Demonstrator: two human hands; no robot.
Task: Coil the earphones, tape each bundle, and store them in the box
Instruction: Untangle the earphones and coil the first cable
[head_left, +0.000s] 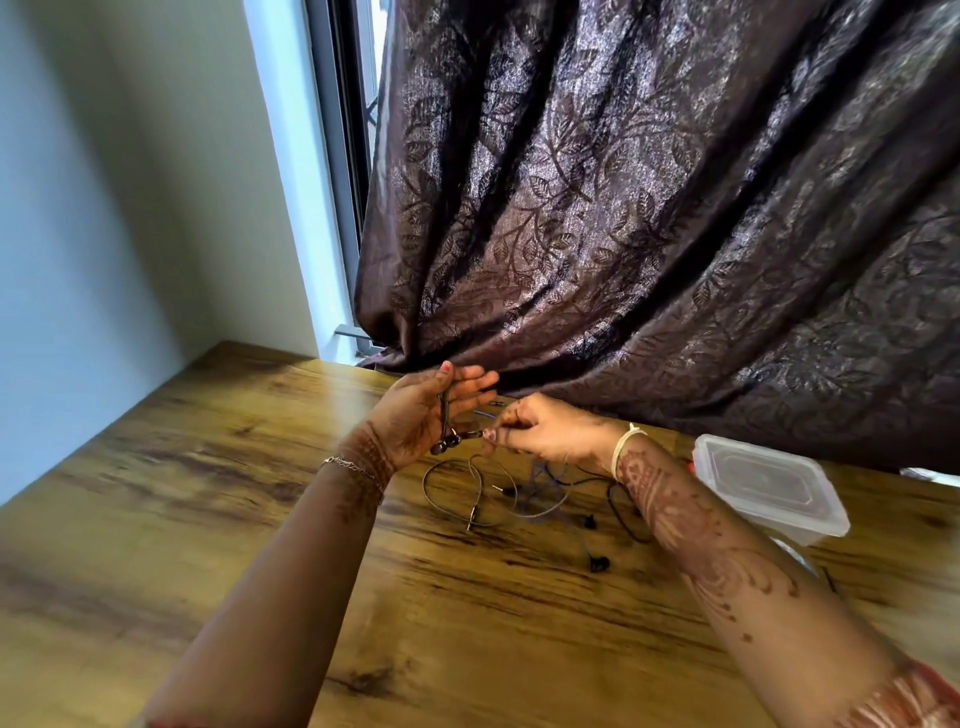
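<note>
My left hand (426, 410) is raised palm-up above the wooden table (260, 493) and holds a grey earphone cord (444, 415) under its thumb, with the two earbuds (448, 442) hanging at the palm's heel. My right hand (540, 428) pinches the same earphone next to the buds. The rest of that grey cable (457, 493) lies in a loose loop on the table below. A blue earphone cable (545, 480) and a black earphone (597, 564) lie tangled to the right, partly under my right forearm. The clear plastic box (769, 488) stands at the right, lid on.
A dark patterned curtain (649, 208) hangs down to the table's back edge just behind my hands. A pale wall (104, 208) and a window frame (337, 156) bound the left side. A thin dark item (830, 579) lies near the box.
</note>
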